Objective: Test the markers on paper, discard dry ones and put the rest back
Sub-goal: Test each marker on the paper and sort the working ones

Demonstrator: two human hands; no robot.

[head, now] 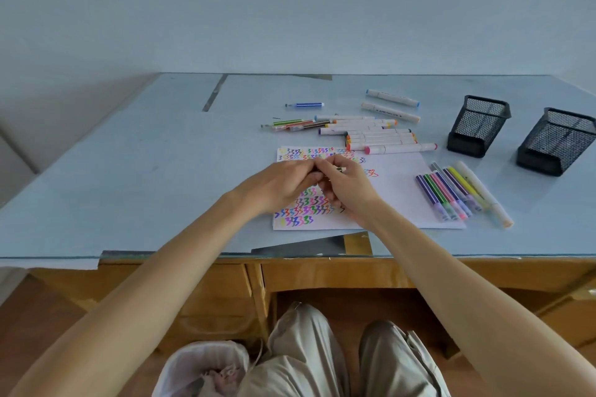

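Observation:
My left hand and my right hand meet above the white test paper, which is covered in coloured squiggles. Both hands grip one marker between them; only its pale end shows past my right fingers. A row of thin striped markers lies on the paper's right edge. White-barrelled markers lie in a cluster behind the paper, with thin pens to their left. Two black mesh holders stand at the right.
A single blue marker lies further back on the blue desk top. A white-lined waste bin stands on the floor by my knees, under the desk's front edge. A dark sheet pokes out below the paper.

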